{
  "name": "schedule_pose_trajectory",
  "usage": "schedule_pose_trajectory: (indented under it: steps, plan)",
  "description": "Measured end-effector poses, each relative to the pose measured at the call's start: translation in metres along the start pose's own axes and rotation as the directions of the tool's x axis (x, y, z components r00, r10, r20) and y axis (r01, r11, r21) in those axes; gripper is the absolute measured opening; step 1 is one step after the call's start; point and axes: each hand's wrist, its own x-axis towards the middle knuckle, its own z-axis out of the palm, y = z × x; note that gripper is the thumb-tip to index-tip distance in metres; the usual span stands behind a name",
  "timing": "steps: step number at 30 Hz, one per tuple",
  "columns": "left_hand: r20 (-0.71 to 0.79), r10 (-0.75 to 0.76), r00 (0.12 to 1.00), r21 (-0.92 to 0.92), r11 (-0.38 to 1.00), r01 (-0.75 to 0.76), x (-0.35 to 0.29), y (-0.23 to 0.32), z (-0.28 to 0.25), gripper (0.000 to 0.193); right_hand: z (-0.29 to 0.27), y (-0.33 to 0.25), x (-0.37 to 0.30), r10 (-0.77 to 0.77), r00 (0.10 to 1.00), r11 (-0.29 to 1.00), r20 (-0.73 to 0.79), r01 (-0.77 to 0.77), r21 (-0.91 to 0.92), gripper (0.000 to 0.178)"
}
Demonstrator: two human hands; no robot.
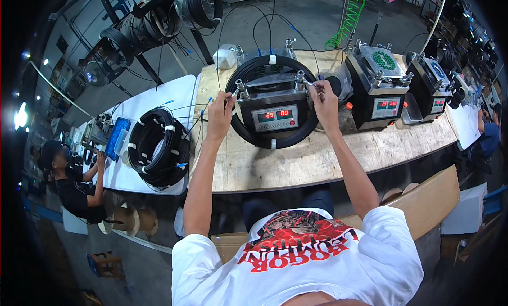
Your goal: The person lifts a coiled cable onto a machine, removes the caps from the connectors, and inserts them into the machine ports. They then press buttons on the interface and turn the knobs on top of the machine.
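In front of me stands a boxy polishing-type machine with a lit red display and metal corner posts. A black cable coil, bound with white ties, hangs round its front. My left hand is closed in a pinch beside the front left post, on what looks like a small silver lever. At the front right post, my right hand likewise pinches a small silver lever. Fingers partly hide both levers. Thin black cables run up from near both hands and arch over the machine.
Two similar machines stand to the right on the wooden table. A bottle with an orange cap is near my right hand. Left, another cable coil lies on a white table; a person works there. Cable reels hang behind.
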Motion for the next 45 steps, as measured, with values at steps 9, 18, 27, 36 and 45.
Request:
schedule_pose_trajectory:
  steps: [9,18,27,36,45]
  plan:
    - [-0.311,-0.394,0.865,-0.43,0.87,0.242,-0.014,-0.019,0.013,0.036,-0.005,0.019,0.002,-0.008,0.971,1.0,-0.241,0.009,0.006,0.023]
    - [-0.217,-0.552,0.805,-0.505,0.769,0.39,-0.028,-0.034,0.066,0.068,0.029,0.062,0.026,0.07,0.976,0.998,-0.207,-0.068,0.018,0.042]
    - [-0.244,-0.555,0.795,-0.517,0.768,0.378,-0.043,-0.026,0.066,0.067,0.026,0.064,0.04,0.001,0.992,1.0,-0.13,-0.005,-0.024,0.042]
    - [-0.267,-0.504,0.821,-0.524,0.791,0.316,-0.043,-0.021,0.061,0.056,0.018,0.061,0.043,-0.056,0.995,0.997,-0.085,0.051,-0.056,0.035]
    - [-0.181,-0.031,0.983,0.027,0.999,0.037,-0.016,0.005,-0.011,0.024,-0.012,-0.003,0.032,-0.117,0.993,0.988,0.017,0.118,-0.103,0.018]
